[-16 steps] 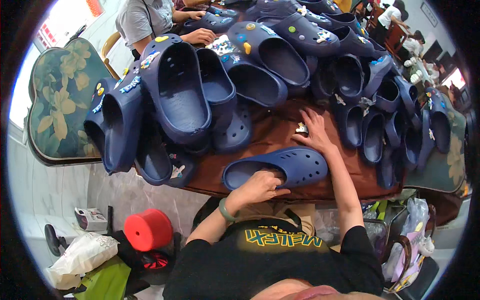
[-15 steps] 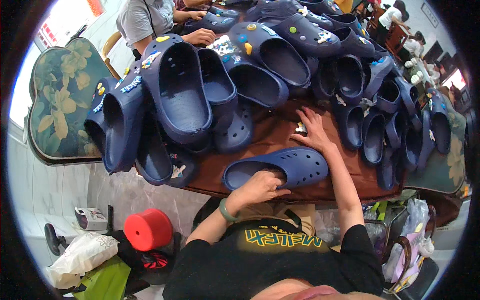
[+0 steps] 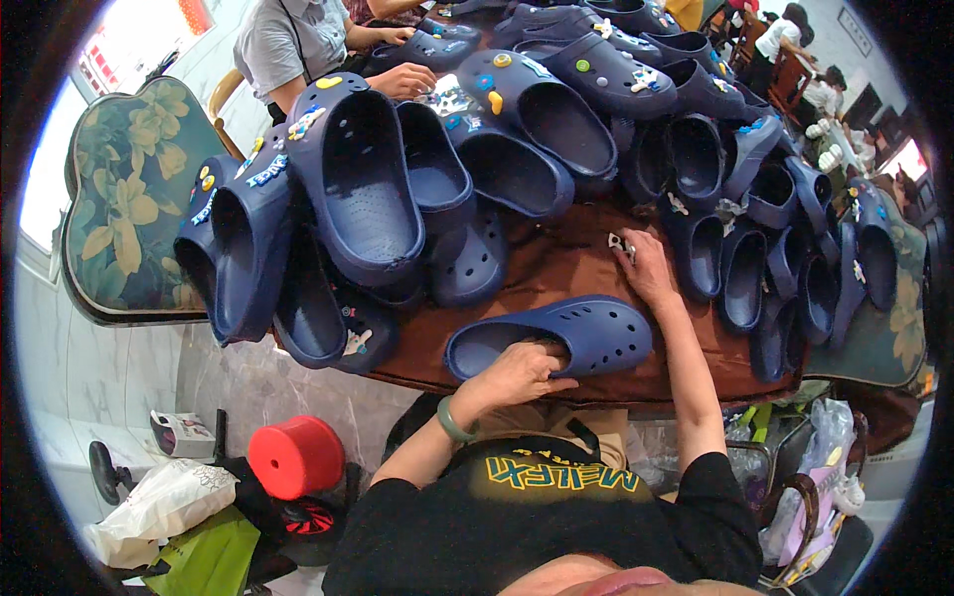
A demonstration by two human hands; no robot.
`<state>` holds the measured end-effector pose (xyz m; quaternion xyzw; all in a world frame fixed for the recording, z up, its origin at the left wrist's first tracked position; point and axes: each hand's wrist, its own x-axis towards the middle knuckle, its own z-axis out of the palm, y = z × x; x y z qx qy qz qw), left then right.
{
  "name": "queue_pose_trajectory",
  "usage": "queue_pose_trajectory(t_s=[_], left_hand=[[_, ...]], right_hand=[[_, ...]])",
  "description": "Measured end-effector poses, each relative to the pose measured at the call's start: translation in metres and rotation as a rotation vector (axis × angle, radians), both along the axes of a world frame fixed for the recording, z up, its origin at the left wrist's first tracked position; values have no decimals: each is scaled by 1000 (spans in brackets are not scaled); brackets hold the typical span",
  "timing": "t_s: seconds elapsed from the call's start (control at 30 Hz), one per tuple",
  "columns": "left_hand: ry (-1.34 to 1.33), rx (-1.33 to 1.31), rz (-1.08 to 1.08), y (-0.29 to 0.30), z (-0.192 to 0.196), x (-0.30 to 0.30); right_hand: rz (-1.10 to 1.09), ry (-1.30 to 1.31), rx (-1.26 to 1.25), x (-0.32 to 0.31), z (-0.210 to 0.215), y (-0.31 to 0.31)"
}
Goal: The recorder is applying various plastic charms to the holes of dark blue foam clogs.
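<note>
A navy clog point(image 3: 606, 333) with a holed toe lies in front of me near the table's edge, toe to the right. My left hand point(image 3: 517, 372), with a green bangle on its wrist, grips the clog by its opening; the fingers reach inside and are partly hidden, while the thumb stays on the near rim. Beyond the toe, my right hand point(image 3: 651, 273) pinches a small white shoe charm point(image 3: 621, 244) at the tabletop. The holes that show on this clog carry no charms.
Piled navy clogs, many with charms, stand at the left point(image 3: 363, 189) and right point(image 3: 696, 159) on a brown cloth point(image 3: 566, 253). A co-worker's hand point(image 3: 405, 81) is across the table. A red stool point(image 3: 296, 457) and bags point(image 3: 164, 507) sit lower left; floral chair backs point(image 3: 134, 199) flank the table.
My right hand has moved a little to the right, its spread fingers closing on the white charm, which has shifted along with it. The left hand and the clog stay almost where they were.
</note>
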<state>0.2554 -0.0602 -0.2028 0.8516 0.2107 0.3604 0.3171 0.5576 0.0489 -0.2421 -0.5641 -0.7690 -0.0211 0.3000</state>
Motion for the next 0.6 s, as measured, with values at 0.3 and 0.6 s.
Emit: queue_pose_trajectory(t_s=[0.3,0.6], left_hand=[[26,-1,9,2,6,0],[31,155,-116,17,-4,10]], right_hand=[[62,-63,34,3,18,-30],[-79,-33,84,17,-1,-46]])
